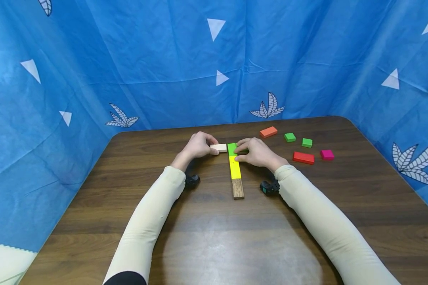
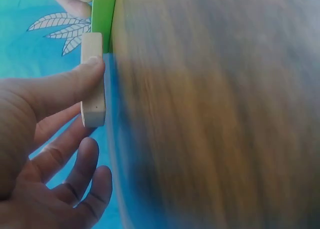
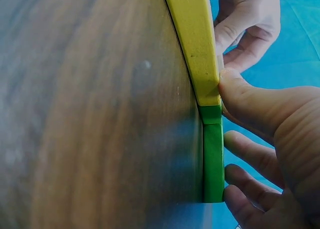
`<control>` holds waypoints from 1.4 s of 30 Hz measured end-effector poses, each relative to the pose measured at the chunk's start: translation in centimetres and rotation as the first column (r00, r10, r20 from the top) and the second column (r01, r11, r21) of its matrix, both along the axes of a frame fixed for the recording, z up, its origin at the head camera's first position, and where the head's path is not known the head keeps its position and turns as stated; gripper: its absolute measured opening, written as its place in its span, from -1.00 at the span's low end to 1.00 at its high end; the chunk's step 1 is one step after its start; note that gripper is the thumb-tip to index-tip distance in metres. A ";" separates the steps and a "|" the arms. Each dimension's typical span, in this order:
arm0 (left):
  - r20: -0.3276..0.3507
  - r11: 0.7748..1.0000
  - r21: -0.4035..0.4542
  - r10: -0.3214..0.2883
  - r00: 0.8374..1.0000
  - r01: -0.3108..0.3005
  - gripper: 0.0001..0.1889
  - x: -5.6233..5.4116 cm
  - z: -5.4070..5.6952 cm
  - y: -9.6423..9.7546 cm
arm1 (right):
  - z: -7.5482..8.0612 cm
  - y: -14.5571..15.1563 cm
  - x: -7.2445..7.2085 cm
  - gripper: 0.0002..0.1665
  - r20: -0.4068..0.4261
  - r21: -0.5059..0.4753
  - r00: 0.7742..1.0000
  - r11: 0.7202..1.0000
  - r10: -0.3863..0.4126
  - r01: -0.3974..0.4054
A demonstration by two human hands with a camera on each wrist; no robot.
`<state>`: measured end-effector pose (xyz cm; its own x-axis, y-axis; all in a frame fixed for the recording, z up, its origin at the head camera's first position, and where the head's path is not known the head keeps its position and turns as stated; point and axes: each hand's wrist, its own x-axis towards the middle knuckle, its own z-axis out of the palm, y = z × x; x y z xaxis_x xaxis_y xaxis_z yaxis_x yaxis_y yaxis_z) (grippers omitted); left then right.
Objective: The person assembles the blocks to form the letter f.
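My left hand point(image 1: 199, 145) pinches a pale wooden block point(image 1: 219, 148) between thumb and fingers, just left of a row of blocks. Its other fingers are spread loosely in the left wrist view. The row runs from a green block point(image 1: 232, 149) through a yellow block point(image 1: 235, 168) to a brown wood-grain block point(image 1: 237, 189). On the row's right side is my right hand point(image 1: 255, 152), thumb touching the yellow block and fingertips resting along green. In the right wrist view a green block point(image 3: 213, 161) lies under those fingers, extending past the yellow one; in the head view the hand covers part of it.
To the right lie an orange block point(image 1: 268, 132), two small green blocks point(image 1: 290, 137), a red block point(image 1: 303, 158) and a magenta block point(image 1: 327, 154). The wooden table point(image 1: 139, 190) ends at a blue patterned cloth point(image 1: 182, 59) behind and at the sides.
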<state>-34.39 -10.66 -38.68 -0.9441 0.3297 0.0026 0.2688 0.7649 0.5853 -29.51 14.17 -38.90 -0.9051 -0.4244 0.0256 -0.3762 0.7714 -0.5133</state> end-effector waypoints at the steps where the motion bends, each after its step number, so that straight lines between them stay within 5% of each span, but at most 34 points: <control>1: -0.001 1.000 -0.005 0.000 1.000 0.000 -0.71 0.0 0.0 0.1 | 0.0 0.0 0.0 -0.53 -0.001 0.000 1.000 1.000 -0.002 0.002; 21: 0.018 1.000 -0.005 0.003 1.000 -0.003 -0.69 -0.3 -0.8 0.7 | -0.2 0.1 0.0 -0.53 -0.019 -0.008 1.000 1.000 -0.006 0.005; 33: 0.031 1.000 -0.023 0.003 1.000 -0.002 -0.61 -0.2 -0.3 0.9 | 0.0 0.1 0.0 -0.52 -0.009 -0.004 1.000 1.000 -0.015 0.015; 42: -0.045 0.991 -0.076 -0.115 0.992 0.111 -0.41 0.8 0.8 1.1 | -0.3 0.1 -0.1 -0.53 -0.010 -0.010 1.000 1.000 0.000 0.000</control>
<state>-33.62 -9.52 -37.93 -0.8999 0.4356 0.0195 0.3830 0.7684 0.5127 -29.64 14.27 -39.18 -0.9049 -0.4237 0.0391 -0.3813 0.7665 -0.5169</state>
